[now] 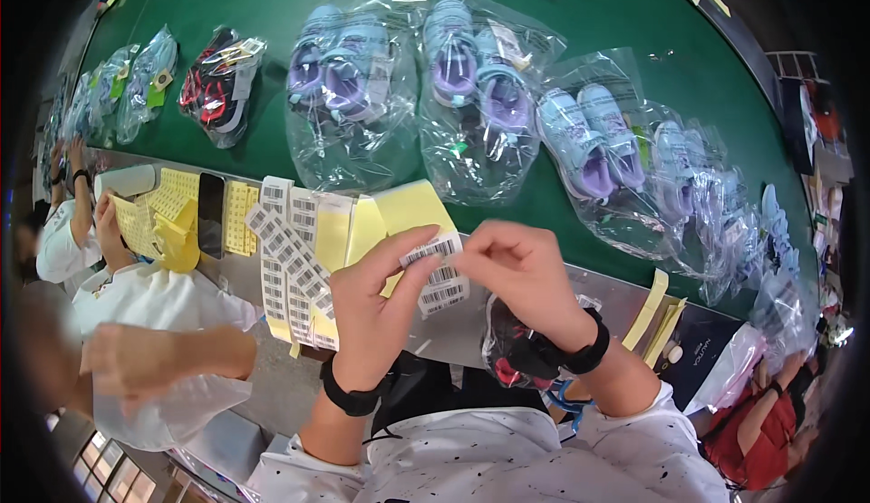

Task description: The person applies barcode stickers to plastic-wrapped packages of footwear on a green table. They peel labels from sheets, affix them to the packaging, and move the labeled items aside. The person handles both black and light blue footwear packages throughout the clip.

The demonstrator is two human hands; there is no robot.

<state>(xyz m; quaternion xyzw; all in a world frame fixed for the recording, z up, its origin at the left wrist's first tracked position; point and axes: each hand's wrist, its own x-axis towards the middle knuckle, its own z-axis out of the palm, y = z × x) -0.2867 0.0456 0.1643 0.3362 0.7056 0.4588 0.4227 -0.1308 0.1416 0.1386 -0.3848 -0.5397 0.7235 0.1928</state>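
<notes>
My left hand [379, 299] pinches a small white sheet of barcode labels [444, 296] between thumb and fingers, above the table's near edge. At the sheet's upper right edge, the thumb and forefinger of my right hand [521, 272] are pressed together on it. Beside my left hand lie longer strips of barcode labels [276, 267], overlapping one another on yellow backing paper [362, 227]. Just beyond my hands, pairs of light blue and purple shoes [349, 72] lie in clear plastic bags [476, 154].
The green table [245, 4] has a metal near edge [589, 285]. A bagged black and red pair of shoes [217, 91] lies at the left. A dark phone [211, 215] rests beside yellow label sheets [172, 199]. Another person's arm [163, 362] reaches in at left; a person in red [748, 440] is at right.
</notes>
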